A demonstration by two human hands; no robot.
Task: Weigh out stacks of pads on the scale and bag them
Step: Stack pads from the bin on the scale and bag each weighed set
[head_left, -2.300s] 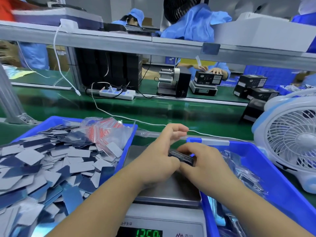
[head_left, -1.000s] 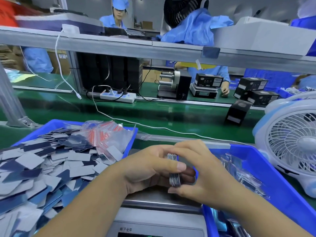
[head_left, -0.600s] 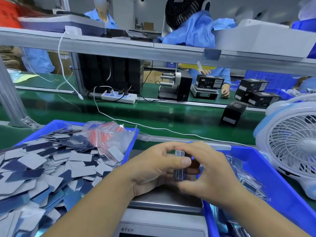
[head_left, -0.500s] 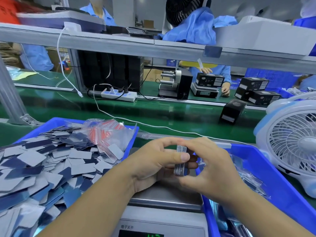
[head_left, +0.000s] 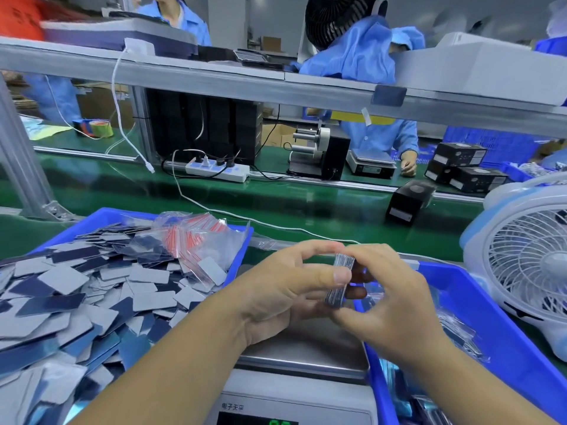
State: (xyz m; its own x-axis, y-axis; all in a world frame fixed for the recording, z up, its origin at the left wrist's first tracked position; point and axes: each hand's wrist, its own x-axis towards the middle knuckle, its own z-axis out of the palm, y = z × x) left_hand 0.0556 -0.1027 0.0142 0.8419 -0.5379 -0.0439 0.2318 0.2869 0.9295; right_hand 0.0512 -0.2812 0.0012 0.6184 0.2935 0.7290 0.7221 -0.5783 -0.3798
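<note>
A thin stack of pads (head_left: 340, 280) stands on edge in the air above the steel pan of the scale (head_left: 306, 348). My left hand (head_left: 285, 289) grips it from the left, thumb across its near edge. My right hand (head_left: 395, 305) holds it from the right with fingers curled round its far side. Loose grey and blue pads (head_left: 76, 302) fill the blue bin (head_left: 239, 256) on the left. A heap of small clear bags with red strips (head_left: 199, 237) lies at that bin's back corner.
A second blue bin (head_left: 491, 326) on the right holds filled bags. A white desk fan (head_left: 527, 259) stands at the far right. A white cable (head_left: 214, 210) runs over the green belt behind. Black boxes (head_left: 408, 204) and people in blue work beyond the shelf rail.
The stack lay flat on the scale pan under both hands. It has been lifted off, turned onto its edge and raised slightly, still held between both hands.
</note>
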